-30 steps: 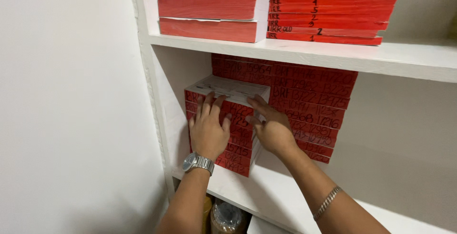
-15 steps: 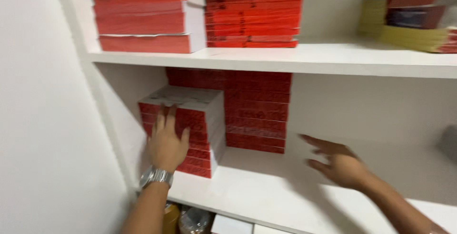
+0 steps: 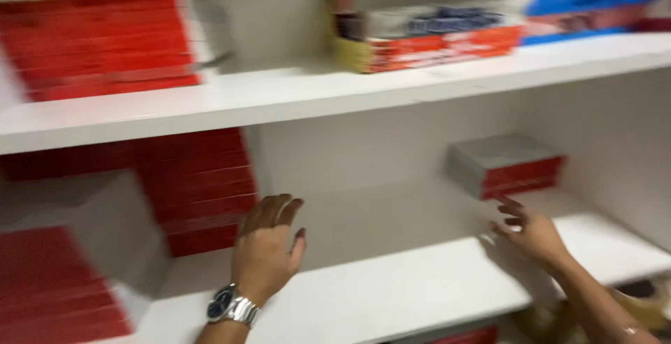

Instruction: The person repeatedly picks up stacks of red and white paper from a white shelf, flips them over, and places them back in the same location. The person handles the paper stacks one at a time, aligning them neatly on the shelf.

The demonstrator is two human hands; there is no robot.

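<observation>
My left hand (image 3: 267, 249), with a silver wristwatch, hovers open over the white middle shelf (image 3: 391, 291), just right of a tall stack of red-edged books (image 3: 199, 187). My right hand (image 3: 532, 233) reaches to the right with its fingers spread. Its fingertips are just below a small stack of red-edged books with a grey top (image 3: 504, 166) that sits far right on the same shelf. Neither hand holds anything. The picture is blurred by motion.
A nearer stack of red-edged books (image 3: 59, 281) fills the lower left. The upper shelf (image 3: 293, 92) carries red stacks (image 3: 98, 43) at left and mixed yellow, red and blue books (image 3: 433, 40) at right. Below the middle shelf, brownish objects show at the bottom right.
The view has swung to the right. Both hands left the left stack of red-edged books; my right hand moved far right toward the small stack, and my left hand followed over the shelf.
</observation>
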